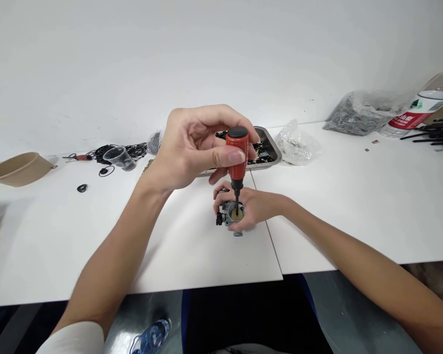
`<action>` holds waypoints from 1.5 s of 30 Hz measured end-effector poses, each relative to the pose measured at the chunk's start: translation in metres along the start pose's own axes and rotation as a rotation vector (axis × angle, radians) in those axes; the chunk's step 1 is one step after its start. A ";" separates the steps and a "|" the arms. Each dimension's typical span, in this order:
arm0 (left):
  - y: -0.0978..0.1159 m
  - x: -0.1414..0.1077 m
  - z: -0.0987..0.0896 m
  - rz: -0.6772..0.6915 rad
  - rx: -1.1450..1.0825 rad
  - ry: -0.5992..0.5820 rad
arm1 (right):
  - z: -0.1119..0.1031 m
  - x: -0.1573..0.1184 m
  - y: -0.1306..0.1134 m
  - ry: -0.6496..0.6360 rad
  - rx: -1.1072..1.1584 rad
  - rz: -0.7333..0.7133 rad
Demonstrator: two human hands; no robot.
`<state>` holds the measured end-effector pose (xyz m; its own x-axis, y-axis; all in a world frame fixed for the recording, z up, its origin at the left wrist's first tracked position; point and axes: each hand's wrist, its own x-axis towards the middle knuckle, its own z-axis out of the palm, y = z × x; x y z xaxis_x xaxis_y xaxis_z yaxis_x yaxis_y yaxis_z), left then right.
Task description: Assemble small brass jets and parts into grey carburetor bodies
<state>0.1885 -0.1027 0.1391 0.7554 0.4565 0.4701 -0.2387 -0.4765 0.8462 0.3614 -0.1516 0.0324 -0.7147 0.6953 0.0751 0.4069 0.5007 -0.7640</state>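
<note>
A short screwdriver with a red handle and black cap [237,156] stands nearly upright, its dark shaft reaching the round brass-coloured face of a small grey metal part with a black knob [228,214], just above or on the white tabletop [206,265]. Beyond them, a tan bowl [33,173] stands far left and a clear plastic cup [124,160] leans nearer; a silver metal tray [276,153] holds small black and brassy pieces, and a transparent bag [350,118] bulges with grey bits. The left hand [188,155], wrist bent, pinches the handle between thumb and fingers; below, the right hand [256,204] curls around the part.
</note>
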 end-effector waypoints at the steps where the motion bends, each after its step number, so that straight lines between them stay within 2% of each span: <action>1: 0.001 0.000 -0.002 0.008 -0.002 -0.020 | 0.000 0.000 0.000 0.002 -0.005 -0.006; 7: 0.005 0.000 -0.007 0.066 0.035 -0.089 | 0.001 0.001 0.003 0.004 -0.019 -0.031; 14: 0.014 -0.001 -0.002 0.099 0.185 -0.019 | 0.001 0.000 0.003 0.007 -0.007 -0.041; 21: 0.004 0.004 0.000 0.129 0.126 0.130 | 0.002 0.001 0.004 0.005 0.003 -0.035; 25: -0.005 0.008 0.002 0.074 -0.029 0.080 | 0.001 0.001 0.003 0.008 -0.003 -0.025; 28: -0.010 0.009 0.005 0.087 -0.098 0.105 | 0.000 0.000 0.001 -0.001 0.000 -0.013; 31: -0.008 0.007 0.006 0.090 -0.093 0.084 | 0.000 0.000 0.001 0.000 -0.007 -0.005; 34: -0.001 0.004 0.003 0.029 -0.051 0.040 | 0.000 0.000 0.000 0.001 -0.014 -0.001; 37: 0.004 0.003 -0.002 0.017 -0.068 -0.088 | 0.000 0.000 -0.001 0.003 -0.018 -0.005; 40: 0.004 0.004 -0.005 0.106 -0.103 -0.225 | 0.000 0.000 -0.002 0.001 -0.032 0.010; 42: 0.002 0.005 -0.005 0.097 -0.060 -0.208 | 0.000 0.000 -0.002 -0.003 -0.028 0.019; 45: 0.002 0.003 0.000 0.035 0.035 -0.090 | 0.000 0.000 -0.001 -0.002 -0.009 0.007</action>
<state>0.1905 -0.1016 0.1422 0.7992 0.3702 0.4735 -0.2460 -0.5173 0.8197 0.3607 -0.1522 0.0335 -0.7128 0.6979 0.0689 0.4167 0.5005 -0.7588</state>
